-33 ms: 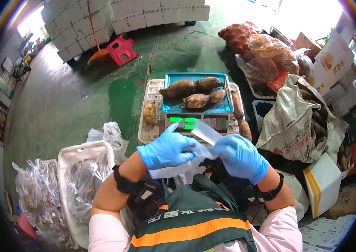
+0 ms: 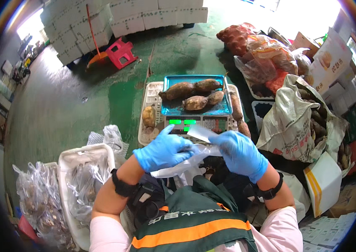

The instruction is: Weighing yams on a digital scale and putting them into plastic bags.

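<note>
In front of my chest, a thin whitish plastic bag (image 2: 180, 168) stretches between my two blue-gloved hands. The fingers of my left hand (image 2: 161, 152) are closed on its left part, with the index finger pointing forward. At the other side my right hand (image 2: 241, 156) pinches the bag, and a pale flat strip (image 2: 202, 133) sticks out from its fingertips toward the scale. Just beyond stands a digital scale (image 2: 205, 122) with green lit displays. Several muddy lotus roots (image 2: 182, 90) lie on its blue tray (image 2: 169, 110).
Under the scale is a white plastic crate (image 2: 149, 98), with more roots beside the tray. At left stands a white bin (image 2: 65, 161) of bagged goods, with plastic bags (image 2: 39, 201) beside it. A woven sack (image 2: 285, 130) of roots stands right. Farther off are a red stool (image 2: 121, 52) and stacked boxes (image 2: 129, 23).
My right hand has moved slightly, and the pale strip has tipped lower and flatter. The bag hangs a little more spread out between my hands.
</note>
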Demonstrator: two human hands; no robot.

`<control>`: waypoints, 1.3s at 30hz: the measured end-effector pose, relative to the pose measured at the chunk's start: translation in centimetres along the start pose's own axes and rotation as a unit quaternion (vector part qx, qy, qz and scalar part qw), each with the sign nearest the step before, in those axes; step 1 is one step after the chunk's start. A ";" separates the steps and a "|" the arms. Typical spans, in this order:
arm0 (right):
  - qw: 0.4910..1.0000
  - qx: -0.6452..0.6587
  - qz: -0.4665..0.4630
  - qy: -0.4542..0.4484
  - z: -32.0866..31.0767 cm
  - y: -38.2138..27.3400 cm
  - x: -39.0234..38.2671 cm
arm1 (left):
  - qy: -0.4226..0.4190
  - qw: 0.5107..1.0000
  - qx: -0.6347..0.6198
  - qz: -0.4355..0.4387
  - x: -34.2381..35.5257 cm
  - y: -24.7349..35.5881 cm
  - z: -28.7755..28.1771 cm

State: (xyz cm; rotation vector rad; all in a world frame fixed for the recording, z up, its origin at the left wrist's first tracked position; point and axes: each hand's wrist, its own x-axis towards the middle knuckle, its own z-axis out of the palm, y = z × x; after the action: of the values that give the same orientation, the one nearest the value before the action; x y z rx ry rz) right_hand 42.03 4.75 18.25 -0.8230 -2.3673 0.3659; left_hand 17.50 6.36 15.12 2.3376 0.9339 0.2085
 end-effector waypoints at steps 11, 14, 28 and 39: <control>0.991 0.004 -0.089 -0.098 -0.6 -0.5 3.4 | 0.084 0.992 -0.088 0.014 -1.4 1.2 0.3; 0.983 -0.142 -0.053 0.101 -0.4 -1.8 4.3 | 0.078 0.982 -0.162 -0.054 -1.2 0.6 1.4; 0.733 0.556 0.368 0.136 11.1 3.4 -0.8 | 0.335 0.676 -0.625 -0.202 -1.0 -1.3 9.1; 0.972 0.159 0.174 -0.005 4.9 6.8 -3.1 | 0.444 0.645 -0.618 -0.072 -5.2 -8.1 6.4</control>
State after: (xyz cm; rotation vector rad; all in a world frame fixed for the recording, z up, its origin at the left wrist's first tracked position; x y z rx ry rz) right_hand 44.17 7.72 10.03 -1.0760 -2.0906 0.8702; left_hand 11.28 4.44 5.56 0.7479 0.8780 1.4865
